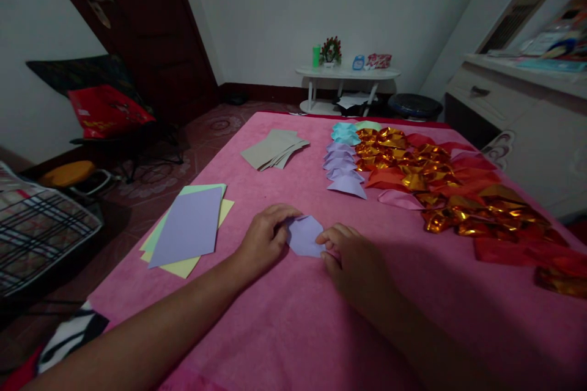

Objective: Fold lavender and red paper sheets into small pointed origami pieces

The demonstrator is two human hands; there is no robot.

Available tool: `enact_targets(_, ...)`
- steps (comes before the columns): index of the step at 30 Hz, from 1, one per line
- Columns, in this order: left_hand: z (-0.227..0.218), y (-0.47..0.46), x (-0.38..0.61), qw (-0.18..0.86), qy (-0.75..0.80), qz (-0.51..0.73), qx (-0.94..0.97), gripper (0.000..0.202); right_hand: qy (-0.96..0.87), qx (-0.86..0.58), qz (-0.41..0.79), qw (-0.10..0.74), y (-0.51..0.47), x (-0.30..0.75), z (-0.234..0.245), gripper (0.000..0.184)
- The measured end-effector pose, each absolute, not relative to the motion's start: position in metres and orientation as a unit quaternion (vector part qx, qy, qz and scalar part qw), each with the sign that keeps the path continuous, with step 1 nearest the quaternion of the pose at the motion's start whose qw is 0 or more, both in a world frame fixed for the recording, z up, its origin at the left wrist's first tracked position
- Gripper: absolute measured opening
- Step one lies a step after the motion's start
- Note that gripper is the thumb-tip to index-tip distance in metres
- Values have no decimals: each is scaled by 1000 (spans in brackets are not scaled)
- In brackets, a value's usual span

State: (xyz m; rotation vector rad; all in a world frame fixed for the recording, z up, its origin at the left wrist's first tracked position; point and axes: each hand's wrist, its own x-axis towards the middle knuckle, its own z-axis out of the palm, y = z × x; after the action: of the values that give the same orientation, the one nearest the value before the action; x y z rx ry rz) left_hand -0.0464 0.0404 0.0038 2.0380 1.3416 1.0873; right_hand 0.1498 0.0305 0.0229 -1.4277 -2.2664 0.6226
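A small folded lilac paper [304, 236] lies on the pink cloth [293, 330] in front of me. My left hand [265, 239] presses its left edge, fingers curled and pinched on the fold. My right hand [349, 255] rests on the paper's right edge with fingertips bent down onto it. A stack of flat sheets [189, 227], lilac on top with green and yellow beneath, lies to the left of my left hand.
A row of folded lilac and blue paper pieces [343, 166] runs away from me. Gold foil and red pieces [449, 189] are heaped on the right. Grey sheets [273, 149] lie further back. Beyond stand a white side table [347, 74] and a dark door [137, 18].
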Motion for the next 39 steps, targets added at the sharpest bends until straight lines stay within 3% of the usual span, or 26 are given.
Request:
enact_targets(8, 16, 43, -66, 247, 405, 299, 828, 57, -814, -500, 194, 224, 42, 162, 17, 28)
enact_targets(15, 21, 24, -66, 200, 380, 226, 874, 43, -807, -472, 237, 264, 58, 175, 10, 27)
enact_targets(20, 19, 19, -63, 157, 378, 206, 889, 32, -787, -501, 243, 267, 55, 168, 12, 9)
enact_targets(24, 21, 18, -64, 149, 369, 182, 899, 31, -787, -519, 206, 260, 53, 164, 12, 14)
enact_targets(39, 10, 36, -79, 228, 325, 242, 885, 41, -827, -478, 152, 255, 42, 157, 11, 27)
